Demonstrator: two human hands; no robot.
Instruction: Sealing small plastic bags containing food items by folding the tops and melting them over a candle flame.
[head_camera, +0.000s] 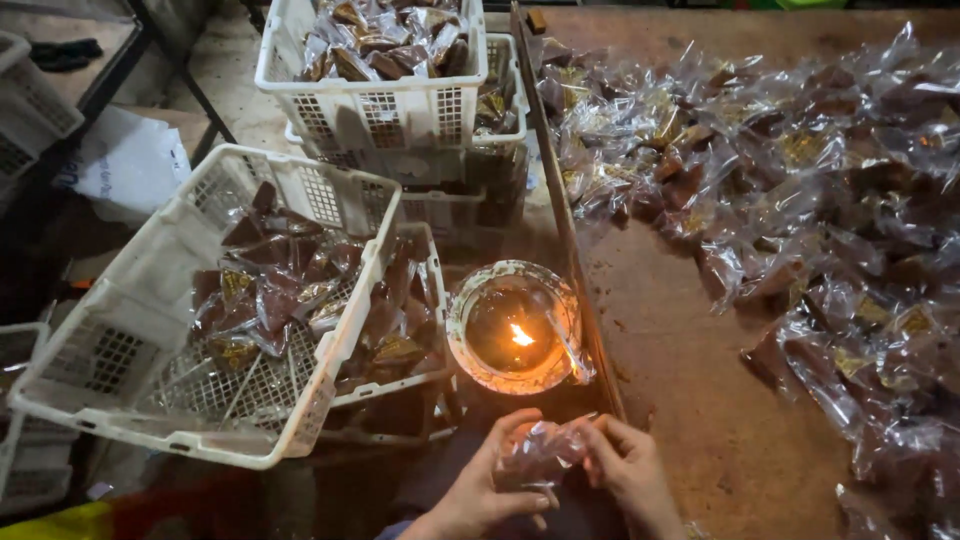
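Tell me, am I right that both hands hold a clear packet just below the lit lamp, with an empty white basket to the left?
Not quite: the head view shows the basket partly filled with brown packets. Both hands, left and right, do hold a packet below the lit lamp.

We see white baskets (150, 340) with a lattice pattern in their walls, filled with dark brown sweets (270, 290) in clear wrappers, some showing gold labels. Our packet (540, 455) is clear over brown. The bowl (515, 328) is off-white with a stained rim, its flame (521, 336) bright yellow-orange. The table (690, 400) is reddish brown. A white bag (125, 165) lies on the floor.
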